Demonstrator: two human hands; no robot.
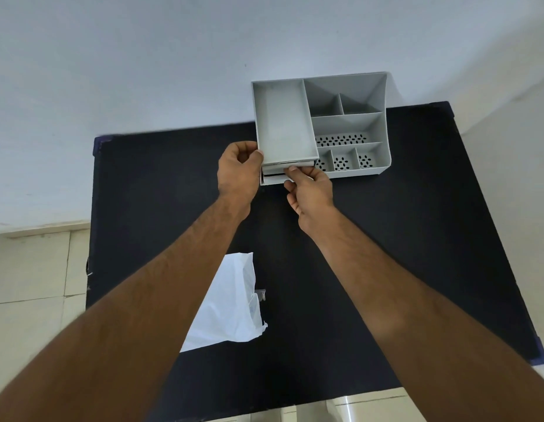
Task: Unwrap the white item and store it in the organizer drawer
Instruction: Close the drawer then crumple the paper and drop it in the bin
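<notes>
A grey plastic organizer (350, 123) with several compartments stands at the far side of the black table (416, 239). Under its left tray a white drawer (275, 177) is slid out a little. My left hand (238, 175) grips the front left corner of the organizer. My right hand (310, 185) pinches the drawer's front edge between thumb and fingers. A crumpled white plastic wrapper (231, 303) lies on the table near me, between my forearms. The white item itself is not visible; the drawer's inside is hidden.
The organizer's back rests against a pale wall (173, 71). Tiled floor (33, 269) shows left of the table and below its near edge. The table's right side is bare black surface.
</notes>
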